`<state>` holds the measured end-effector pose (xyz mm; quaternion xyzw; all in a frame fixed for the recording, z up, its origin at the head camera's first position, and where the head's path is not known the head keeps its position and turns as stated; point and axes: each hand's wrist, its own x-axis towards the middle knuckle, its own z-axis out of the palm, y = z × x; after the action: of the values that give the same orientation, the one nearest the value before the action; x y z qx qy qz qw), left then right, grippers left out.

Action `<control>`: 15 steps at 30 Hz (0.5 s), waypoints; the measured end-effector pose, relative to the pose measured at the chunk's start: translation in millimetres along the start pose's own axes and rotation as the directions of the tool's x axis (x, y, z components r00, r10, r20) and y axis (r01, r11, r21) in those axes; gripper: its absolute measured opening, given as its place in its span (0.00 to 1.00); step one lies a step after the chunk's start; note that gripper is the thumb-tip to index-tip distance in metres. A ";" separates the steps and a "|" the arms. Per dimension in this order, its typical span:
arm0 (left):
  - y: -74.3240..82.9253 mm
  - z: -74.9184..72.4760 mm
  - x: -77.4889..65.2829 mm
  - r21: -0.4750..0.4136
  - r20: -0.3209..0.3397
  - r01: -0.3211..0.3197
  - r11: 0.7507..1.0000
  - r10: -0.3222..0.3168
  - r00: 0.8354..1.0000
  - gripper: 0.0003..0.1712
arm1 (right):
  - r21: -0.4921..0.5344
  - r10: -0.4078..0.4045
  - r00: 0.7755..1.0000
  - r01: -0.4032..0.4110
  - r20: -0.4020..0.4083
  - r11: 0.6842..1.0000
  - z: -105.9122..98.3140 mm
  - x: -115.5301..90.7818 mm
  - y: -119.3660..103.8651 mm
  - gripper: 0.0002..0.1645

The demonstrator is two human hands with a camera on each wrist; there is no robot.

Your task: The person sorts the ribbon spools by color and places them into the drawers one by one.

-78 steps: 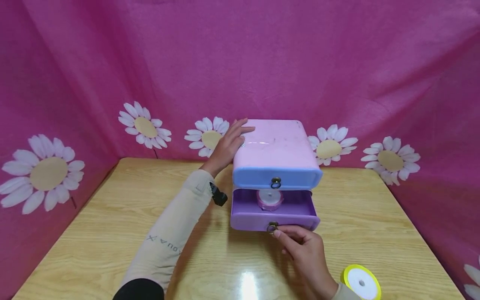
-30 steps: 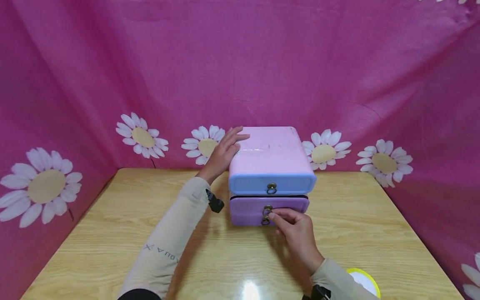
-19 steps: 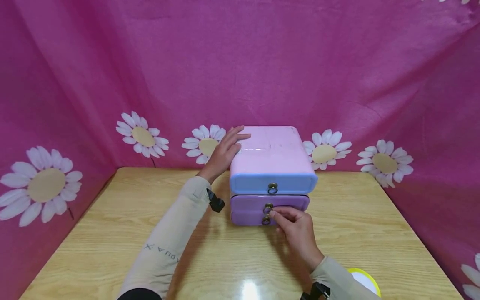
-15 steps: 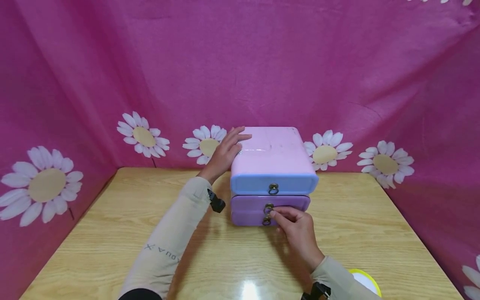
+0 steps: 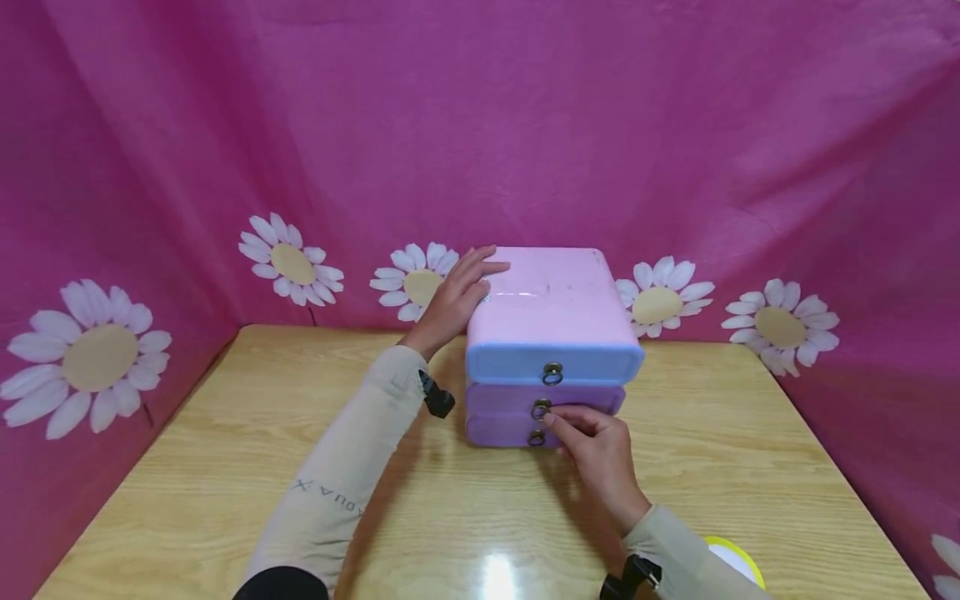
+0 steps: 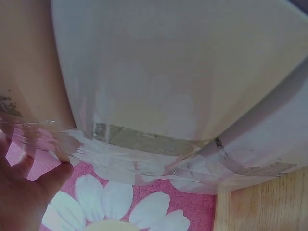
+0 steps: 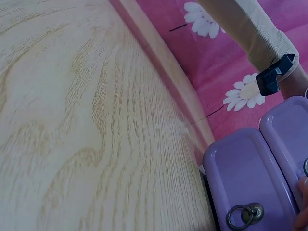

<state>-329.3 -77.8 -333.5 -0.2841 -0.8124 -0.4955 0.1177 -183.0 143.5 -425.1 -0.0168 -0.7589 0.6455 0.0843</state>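
A small chest of drawers [image 5: 555,308] with a pink top stands on the table, its blue top drawer [image 5: 495,364] and two purple drawers [image 5: 498,402] all pushed in. My left hand [image 5: 453,300] rests on the chest's upper left edge, fingers spread and mostly straight; the left wrist view has it against clear tape [image 6: 120,159] on the side. My right hand [image 5: 603,454] pinches the ring pull [image 5: 541,409] of the middle drawer between thumb and index finger. Below hangs the bottom drawer's ring pull [image 7: 239,216]. The drawers' insides are hidden.
A yellow-rimmed ribbon spool [image 5: 735,558] lies at the table's near right, partly hidden by the right sleeve. The wooden table [image 5: 285,417] reaches back to a pink curtain [image 5: 480,125] printed with daisies, which also hangs at both sides.
The middle purple drawer, earlier pulled out with a pink ribbon spool in it, has slid in under my right hand. My left hand has stayed on the chest. The view has shifted slightly.
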 end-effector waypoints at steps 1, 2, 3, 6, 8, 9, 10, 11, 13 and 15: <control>0.3 -0.1 0.3 0.002 -0.001 -0.002 1.000 0.002 1.000 0.22 | -0.002 -0.002 1.000 0.002 -0.001 1.000 -0.2 0.2 0.2 0.12; 0.3 -0.3 0.5 0.005 -0.002 -0.004 1.000 0.004 1.000 0.22 | -0.001 -0.004 1.000 0.004 -0.001 1.000 -0.1 0.3 0.5 0.11; 0.3 -0.6 0.6 0.006 -0.004 -0.008 1.000 0.008 1.000 0.22 | 0.000 -0.007 1.000 0.007 0.001 1.000 0.0 0.6 1.1 0.12; 0.0 -1.0 0.2 0.010 -0.009 -0.015 1.000 0.015 1.000 0.22 | 0.010 -0.010 1.000 0.009 0.008 1.000 0.8 0.5 2.4 0.12; 0.0 -0.5 -0.1 0.006 -0.008 -0.016 1.000 0.016 1.000 0.22 | 0.019 -0.010 1.000 0.010 0.012 1.000 0.9 0.0 3.5 0.12; -0.3 -0.1 -0.1 0.005 -0.009 -0.018 1.000 0.018 1.000 0.22 | 0.022 -0.011 1.000 0.011 0.013 1.000 0.9 -0.4 4.1 0.11; -0.6 0.4 -0.1 0.004 -0.009 -0.021 1.000 0.021 1.000 0.22 | 0.026 -0.011 1.000 0.011 0.013 1.000 0.8 -0.7 4.7 0.11; -0.9 0.8 0.1 0.004 -0.009 -0.025 1.000 0.025 1.000 0.22 | 0.026 -0.011 1.000 0.010 0.013 1.000 0.7 -1.1 5.3 0.10; -1.4 1.6 0.5 0.004 -0.008 -0.030 1.000 0.031 1.000 0.22 | 0.023 -0.006 1.000 0.006 0.015 1.000 0.5 -2.2 6.7 0.09; -1.8 2.2 0.9 0.006 -0.010 -0.035 0.999 0.035 0.999 0.22 | 0.013 -0.002 1.000 0.002 0.024 1.000 0.2 -3.5 8.6 0.08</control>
<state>-330.8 -76.2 -335.5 -0.2955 -0.8082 -0.4922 0.1313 -180.4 144.3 -433.9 -0.0078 -0.7556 0.6506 0.0759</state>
